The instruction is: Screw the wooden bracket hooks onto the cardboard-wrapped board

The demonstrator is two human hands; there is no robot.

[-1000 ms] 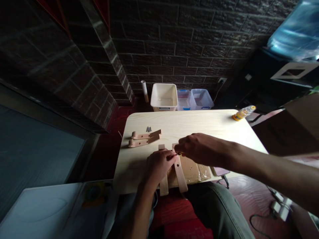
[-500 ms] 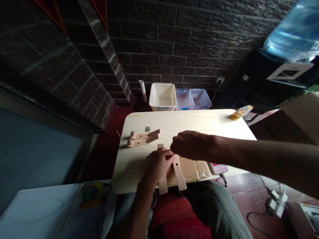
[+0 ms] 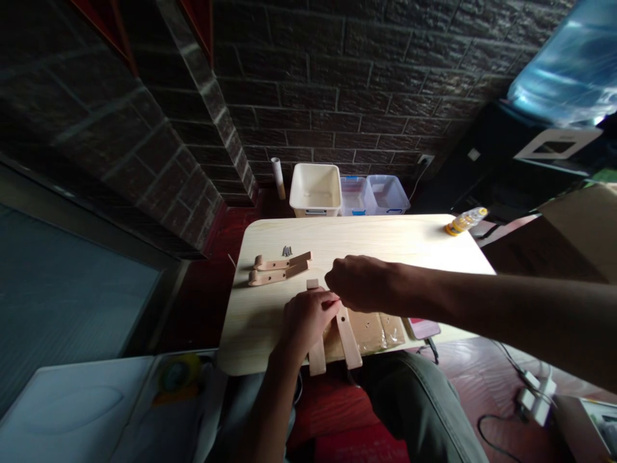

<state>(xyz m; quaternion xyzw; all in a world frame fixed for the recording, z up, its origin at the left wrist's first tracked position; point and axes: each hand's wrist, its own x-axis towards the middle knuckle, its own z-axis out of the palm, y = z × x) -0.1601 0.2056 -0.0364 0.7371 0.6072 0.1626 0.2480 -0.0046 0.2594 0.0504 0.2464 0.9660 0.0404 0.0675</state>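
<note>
My left hand (image 3: 311,316) lies across two pale wooden pieces, its fingers closed around the upper part of the right wooden piece (image 3: 348,341). The left wooden piece (image 3: 317,357) runs beneath this hand, with its far end showing beyond the knuckles. My right hand (image 3: 354,281) is a fist just above the left fingertips; whatever it grips is hidden. Under the pieces is a flat brown cardboard packet (image 3: 369,332) with a shiny clear covering. Two more wooden pieces (image 3: 274,276), with rounded ends and dark holes, lie side by side to the left. Several screws (image 3: 286,251) are grouped behind them.
The light wooden table (image 3: 376,239) carries a clear bottle with orange parts (image 3: 465,221) at its far right corner. A phone-like object (image 3: 425,328) lies near the front edge. Beyond the table stand a cream bin (image 3: 315,209) and two clear bins (image 3: 388,193).
My right fist has shifted slightly left and turned a little. My left hand keeps its place on the wooden pieces. The whole view has moved slightly.
</note>
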